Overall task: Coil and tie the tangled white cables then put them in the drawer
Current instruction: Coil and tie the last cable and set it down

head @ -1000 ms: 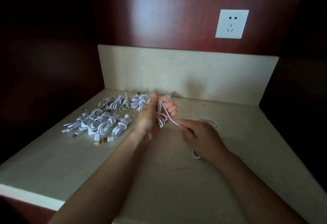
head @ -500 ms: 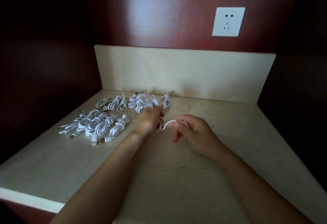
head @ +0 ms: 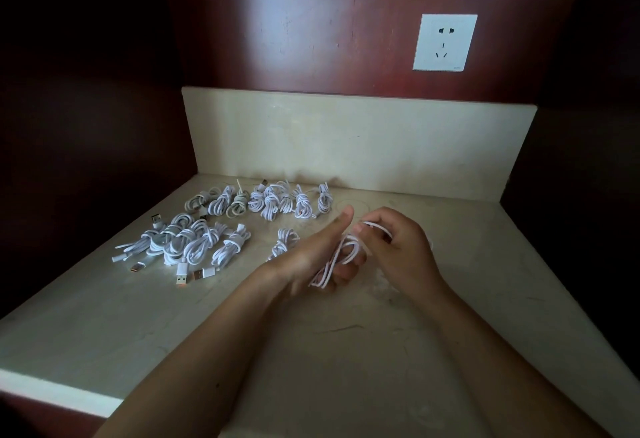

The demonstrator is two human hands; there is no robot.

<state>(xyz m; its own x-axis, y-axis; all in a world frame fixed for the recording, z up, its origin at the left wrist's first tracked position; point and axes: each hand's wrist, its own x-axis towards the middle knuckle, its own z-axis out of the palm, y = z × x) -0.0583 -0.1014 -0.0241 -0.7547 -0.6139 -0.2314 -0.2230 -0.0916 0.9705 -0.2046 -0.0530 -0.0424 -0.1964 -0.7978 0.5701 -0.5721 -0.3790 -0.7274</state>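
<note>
White cable (head: 341,257), one coil, left hand (head: 308,259) fingers (head: 346,273) gripping, right hand (head: 403,252) fingers (head: 376,221) pinching, dozen-plus tied bundles (head: 230,247)

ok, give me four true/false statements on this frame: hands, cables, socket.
1. Left hand and right hand hold the same cable. True.
2. A plug sits in the socket. False: the socket is empty.
3. Tied bundles lie on the counter, left of the hands. True.
4. The right hand lies flat on the counter. False: its fingers are curled and pinch the cable.
</note>
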